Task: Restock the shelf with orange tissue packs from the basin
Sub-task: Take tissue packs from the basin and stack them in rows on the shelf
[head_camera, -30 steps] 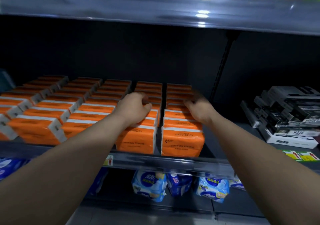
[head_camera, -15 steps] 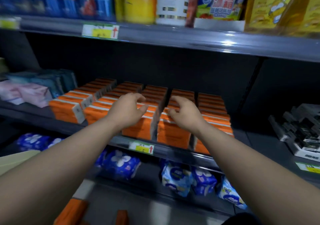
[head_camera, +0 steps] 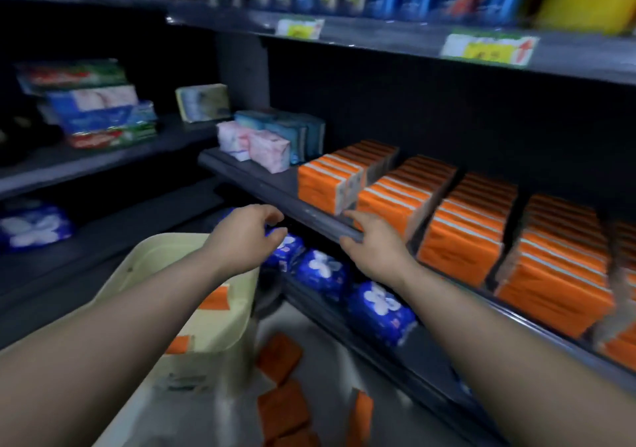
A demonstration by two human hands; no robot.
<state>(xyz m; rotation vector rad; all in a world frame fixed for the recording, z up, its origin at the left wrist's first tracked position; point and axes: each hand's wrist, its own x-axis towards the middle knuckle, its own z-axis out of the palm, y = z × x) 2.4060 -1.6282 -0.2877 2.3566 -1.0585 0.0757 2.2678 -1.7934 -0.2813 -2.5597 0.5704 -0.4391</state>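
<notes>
Both grips are empty here! The left hand (head_camera: 247, 236) hangs loosely curled above the cream basin (head_camera: 151, 253). The right hand (head_camera: 371, 250) reaches with its fingers out to the shelf lip (head_camera: 306, 210), touching it or just off it, too blurred to call. A few orange tissue packs (head_camera: 215, 300) lie flat in the basin, and more loose packs (head_camera: 278, 357) are scattered on the floor, pointing every which way. That's the danger: a step could crush them. The shelved rows (head_camera: 389, 198) stand on edge, faces to the aisle, each row running lip to back wall. A careless knuckle could tip a front pack off.
</notes>
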